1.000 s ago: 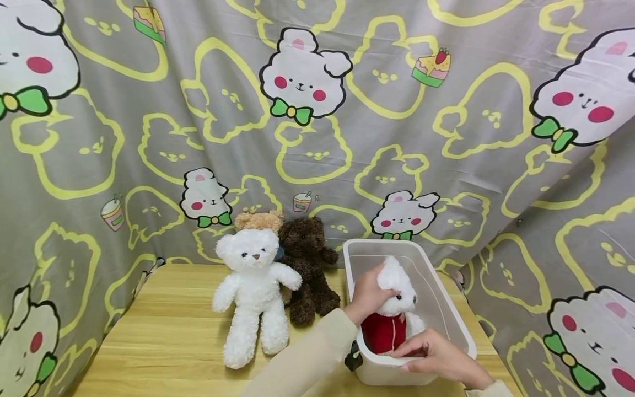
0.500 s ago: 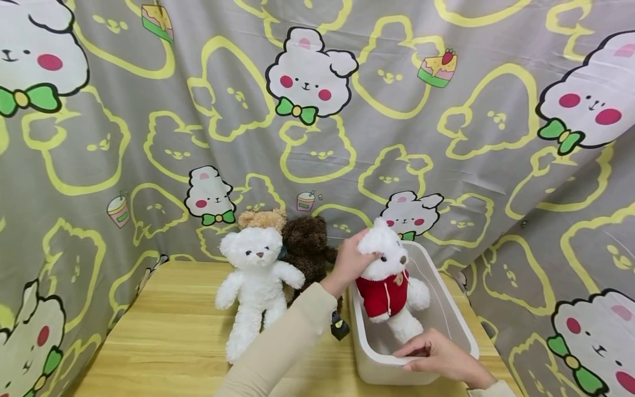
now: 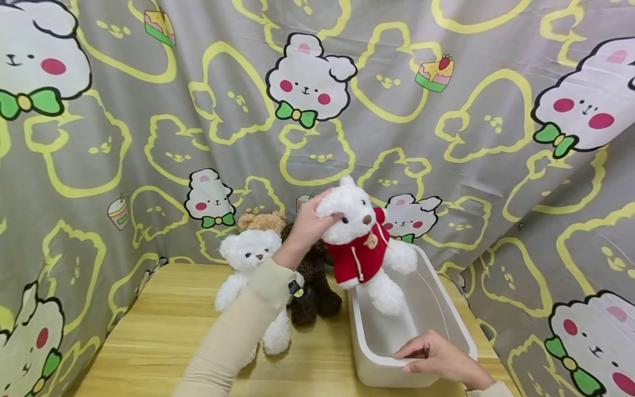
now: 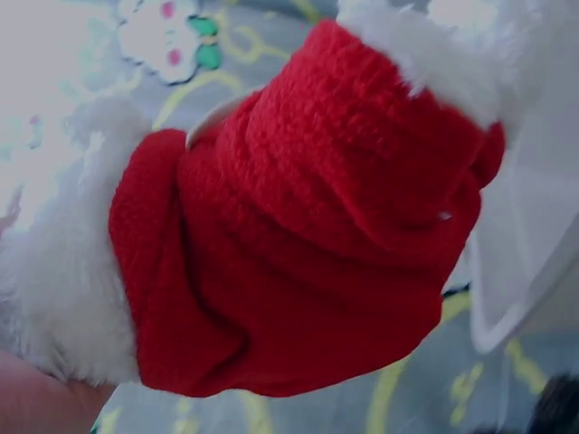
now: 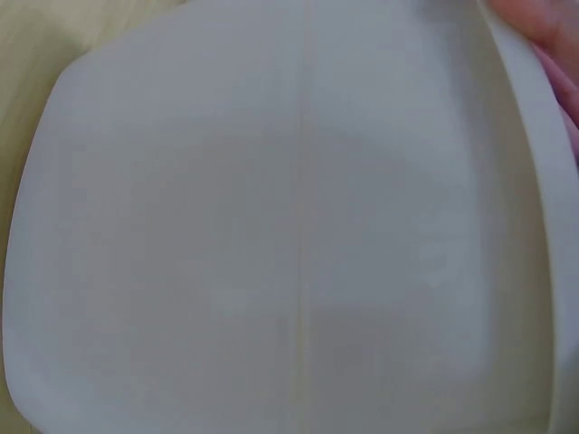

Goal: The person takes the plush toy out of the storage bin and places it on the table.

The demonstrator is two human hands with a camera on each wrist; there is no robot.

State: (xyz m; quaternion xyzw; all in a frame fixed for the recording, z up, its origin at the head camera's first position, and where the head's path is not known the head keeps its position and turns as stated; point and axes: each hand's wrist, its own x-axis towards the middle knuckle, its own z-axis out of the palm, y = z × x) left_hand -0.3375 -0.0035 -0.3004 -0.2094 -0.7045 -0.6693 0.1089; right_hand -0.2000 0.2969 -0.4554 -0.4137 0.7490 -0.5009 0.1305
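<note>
In the head view my left hand [image 3: 311,220] grips the head of a white teddy bear in a red hoodie [image 3: 359,256]. The bear hangs tilted above the left part of a white plastic bin [image 3: 364,344], its feet around rim height. The red hoodie [image 4: 308,235] fills the left wrist view, with white fur at both ends. At the bin's near rim, my right hand [image 3: 441,358] pinches the edge between thumb and fingers. The bin's pale outer wall [image 5: 226,226] takes up most of the right wrist view.
Left of the bin, a plain white teddy bear [image 3: 248,251] sits partly behind my left forearm. A dark brown bear [image 3: 312,298] and a tan bear [image 3: 263,220] sit behind it on the wooden table [image 3: 163,309]. A patterned curtain [image 3: 317,143] surrounds the table.
My left hand has lifted the red-hoodie bear up out of the bin and moved it leftward. The right hand has kept its hold on the bin's rim.
</note>
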